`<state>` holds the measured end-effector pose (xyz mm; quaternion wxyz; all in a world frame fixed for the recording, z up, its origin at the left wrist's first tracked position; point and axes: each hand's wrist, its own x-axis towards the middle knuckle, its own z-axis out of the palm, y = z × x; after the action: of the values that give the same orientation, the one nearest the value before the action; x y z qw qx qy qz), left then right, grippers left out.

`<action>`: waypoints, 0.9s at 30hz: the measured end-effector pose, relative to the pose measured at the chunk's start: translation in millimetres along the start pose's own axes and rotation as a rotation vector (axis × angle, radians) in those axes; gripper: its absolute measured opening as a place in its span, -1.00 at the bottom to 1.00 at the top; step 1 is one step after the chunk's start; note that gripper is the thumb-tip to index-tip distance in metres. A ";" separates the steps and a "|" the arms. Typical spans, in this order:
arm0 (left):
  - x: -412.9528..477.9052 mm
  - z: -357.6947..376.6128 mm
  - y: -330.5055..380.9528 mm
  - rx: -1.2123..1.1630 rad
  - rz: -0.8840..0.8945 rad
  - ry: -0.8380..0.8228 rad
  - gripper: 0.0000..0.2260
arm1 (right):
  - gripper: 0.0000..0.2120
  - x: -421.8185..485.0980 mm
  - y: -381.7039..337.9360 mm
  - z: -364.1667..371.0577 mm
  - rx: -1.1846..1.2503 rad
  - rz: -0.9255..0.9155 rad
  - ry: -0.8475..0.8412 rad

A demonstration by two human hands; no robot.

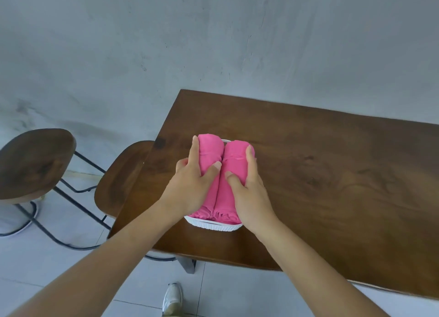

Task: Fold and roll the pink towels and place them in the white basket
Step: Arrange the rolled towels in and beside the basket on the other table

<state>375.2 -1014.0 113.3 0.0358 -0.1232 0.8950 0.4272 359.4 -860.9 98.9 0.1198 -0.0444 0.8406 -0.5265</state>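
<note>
1. White basket [213,225]: stands on the wooden table [332,174] and holds two pink towel rolls side by side, touching.
2. Left roll [210,150] and right roll [234,160]: long axes parallel, running away from the person.
3. Left hand [192,186]: clasps the left roll, thumb in the seam, fingers along the outer flank.
4. Right hand [249,190]: mirrors this on the right roll.
5. Each hand lies directly over its own roll, so the likely move is a straight downward press.
</note>
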 end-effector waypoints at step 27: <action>336.2 -120.0 -19.0 0.132 -0.151 0.001 -0.35 | -0.36 333.7 -117.7 62.5 -0.121 0.106 -0.046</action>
<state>59.8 -1182.1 117.9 0.0756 -0.1878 0.9093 0.3635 46.1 -1034.5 126.7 0.1636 -0.0192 0.8691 -0.4663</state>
